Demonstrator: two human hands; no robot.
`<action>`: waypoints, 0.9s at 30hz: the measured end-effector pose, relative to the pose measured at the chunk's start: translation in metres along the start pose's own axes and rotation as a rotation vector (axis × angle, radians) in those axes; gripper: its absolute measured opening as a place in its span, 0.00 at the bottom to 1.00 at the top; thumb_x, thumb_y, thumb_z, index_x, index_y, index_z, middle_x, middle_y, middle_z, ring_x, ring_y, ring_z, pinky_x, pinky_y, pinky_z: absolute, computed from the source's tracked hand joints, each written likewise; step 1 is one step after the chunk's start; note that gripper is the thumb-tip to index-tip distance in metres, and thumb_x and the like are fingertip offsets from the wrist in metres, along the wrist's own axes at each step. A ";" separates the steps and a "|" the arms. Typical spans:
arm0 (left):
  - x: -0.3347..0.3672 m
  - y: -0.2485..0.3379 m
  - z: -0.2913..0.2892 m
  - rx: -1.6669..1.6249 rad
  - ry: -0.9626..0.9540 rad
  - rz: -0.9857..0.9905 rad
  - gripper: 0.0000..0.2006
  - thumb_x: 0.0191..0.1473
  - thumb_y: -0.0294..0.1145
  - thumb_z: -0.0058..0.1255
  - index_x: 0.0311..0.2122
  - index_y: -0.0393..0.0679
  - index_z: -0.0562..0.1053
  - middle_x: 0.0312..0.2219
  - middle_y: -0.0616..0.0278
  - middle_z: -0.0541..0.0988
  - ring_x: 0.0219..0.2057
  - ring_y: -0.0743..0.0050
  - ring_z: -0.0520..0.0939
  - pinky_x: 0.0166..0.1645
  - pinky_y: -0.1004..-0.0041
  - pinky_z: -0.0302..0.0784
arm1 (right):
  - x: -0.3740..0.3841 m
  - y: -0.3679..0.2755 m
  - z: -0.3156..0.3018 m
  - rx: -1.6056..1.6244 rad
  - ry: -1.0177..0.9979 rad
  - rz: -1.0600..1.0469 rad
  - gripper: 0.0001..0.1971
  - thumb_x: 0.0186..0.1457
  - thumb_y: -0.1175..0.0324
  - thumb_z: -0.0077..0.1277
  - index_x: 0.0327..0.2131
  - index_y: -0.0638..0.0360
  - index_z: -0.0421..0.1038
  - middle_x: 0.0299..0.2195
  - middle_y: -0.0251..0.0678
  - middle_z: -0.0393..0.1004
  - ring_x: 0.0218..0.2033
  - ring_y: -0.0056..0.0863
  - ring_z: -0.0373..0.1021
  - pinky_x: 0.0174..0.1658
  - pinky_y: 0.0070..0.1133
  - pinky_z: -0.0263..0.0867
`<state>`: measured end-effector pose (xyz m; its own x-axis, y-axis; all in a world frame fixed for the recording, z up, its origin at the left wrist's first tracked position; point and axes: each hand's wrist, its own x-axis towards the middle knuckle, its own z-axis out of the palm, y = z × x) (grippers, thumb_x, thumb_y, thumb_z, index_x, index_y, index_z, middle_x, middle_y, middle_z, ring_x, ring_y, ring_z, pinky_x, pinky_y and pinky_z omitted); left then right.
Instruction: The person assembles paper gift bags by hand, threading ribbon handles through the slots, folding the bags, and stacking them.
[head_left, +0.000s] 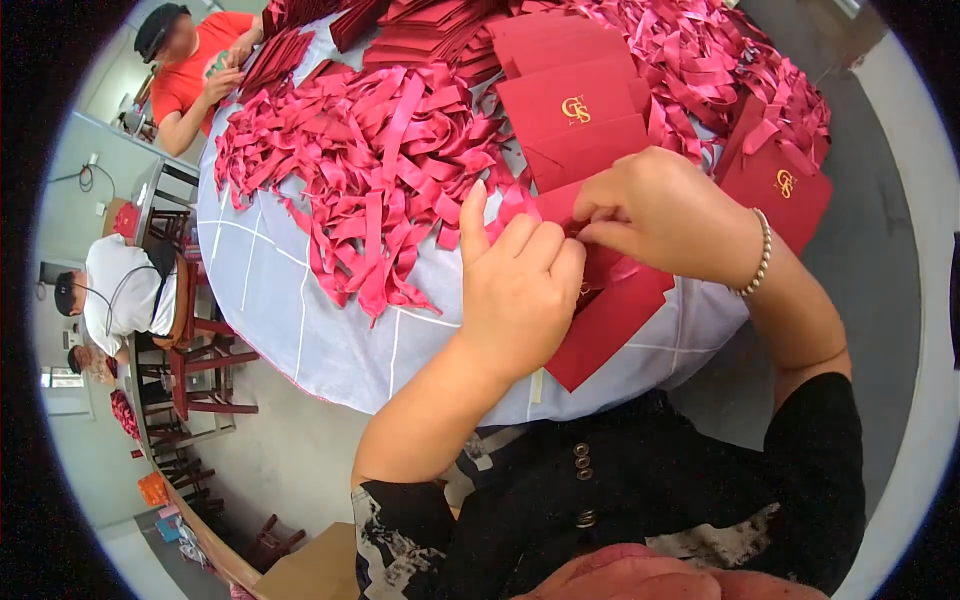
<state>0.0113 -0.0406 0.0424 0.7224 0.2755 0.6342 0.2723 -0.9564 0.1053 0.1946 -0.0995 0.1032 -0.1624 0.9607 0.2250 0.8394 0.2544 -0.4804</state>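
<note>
My left hand (525, 275) is closed over a flat red paper bag or envelope (600, 335) at the table's near edge, its thumb sticking up. What its curled fingers hold is hidden behind the knuckles. Close beside it, my right hand (665, 210) is bent at the wrist with thumb and fingertips pinched together. A strip of pink ribbon (620, 272) shows just under these fingertips, and the right hand seems to pinch it. More loose ribbon lies beyond my left thumb.
A heap of pink ribbons (370, 165) covers the table's left part; another pile (700, 70) is at the far right. Flat red bags with gold print (575, 80) lie beyond my hands. A person in orange (195, 75) works across the table. Stools (205, 370) stand left.
</note>
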 end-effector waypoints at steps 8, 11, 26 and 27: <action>0.002 0.005 -0.001 0.004 0.024 0.016 0.02 0.45 0.28 0.50 0.23 0.45 0.72 0.22 0.64 0.68 0.29 0.68 0.73 0.61 0.42 0.57 | 0.028 0.004 -0.011 -0.118 -0.285 -0.084 0.06 0.43 0.70 0.56 0.26 0.61 0.75 0.22 0.44 0.76 0.28 0.43 0.74 0.34 0.33 0.70; -0.001 0.007 0.002 -0.004 0.060 0.071 0.02 0.45 0.28 0.51 0.25 0.44 0.73 0.23 0.64 0.69 0.29 0.68 0.73 0.61 0.43 0.57 | 0.029 0.000 -0.009 -0.319 -0.369 -0.113 0.06 0.43 0.70 0.56 0.26 0.60 0.75 0.22 0.44 0.76 0.28 0.44 0.75 0.34 0.34 0.70; -0.001 0.019 -0.020 -0.261 0.027 0.058 0.10 0.39 0.24 0.66 0.29 0.45 0.76 0.22 0.67 0.73 0.25 0.69 0.75 0.62 0.50 0.56 | 0.017 0.049 0.017 0.666 -0.214 0.392 0.06 0.63 0.76 0.45 0.43 0.62 0.69 0.35 0.27 0.72 0.38 0.14 0.69 0.43 0.14 0.66; -0.002 0.018 -0.020 -0.273 0.014 0.048 0.10 0.39 0.24 0.66 0.28 0.45 0.76 0.22 0.67 0.74 0.26 0.69 0.75 0.62 0.50 0.56 | 0.016 0.034 0.014 0.797 -0.334 0.552 0.12 0.67 0.66 0.42 0.48 0.61 0.69 0.40 0.29 0.73 0.42 0.14 0.68 0.44 0.15 0.65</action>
<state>0.0026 -0.0602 0.0584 0.7210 0.2298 0.6537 0.0552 -0.9595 0.2764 0.2134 -0.0742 0.0780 -0.0959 0.9170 -0.3872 0.2717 -0.3501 -0.8965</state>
